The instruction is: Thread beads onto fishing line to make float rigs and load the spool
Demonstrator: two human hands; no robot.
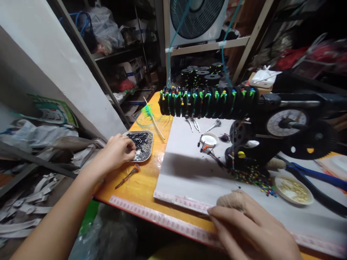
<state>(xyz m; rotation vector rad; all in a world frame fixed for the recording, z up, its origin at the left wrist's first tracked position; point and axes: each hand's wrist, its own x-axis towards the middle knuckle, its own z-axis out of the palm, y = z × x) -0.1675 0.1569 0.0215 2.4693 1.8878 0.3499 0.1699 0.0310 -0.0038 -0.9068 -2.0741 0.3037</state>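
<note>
My left hand (pixel 118 150) reaches to the near left side of a white tray (pixel 152 142) filled with small black pieces (pixel 138 140) and grey bits (pixel 143 153). Its fingertips are pinched together among the grey bits, and what they hold is hidden. In front of the white board's edge is my right hand (pixel 252 227), slightly blurred, thumb and forefinger pressed together. Anything between them is too small to make out. One finger wears a tan wrap (pixel 233 200). Beyond it, a black roller (pixel 206 104) carries a row of cords with coloured beads.
Loose coloured beads (pixel 255 178) lie beside a dish of gold pieces (pixel 294 188) and blue-handled pliers (pixel 317 175). A dark bundle with an orange band (pixel 127 176) rests on the yellow table (pixel 159 159). Black gears (pixel 311 139) and a fan (pixel 197 18) stand behind.
</note>
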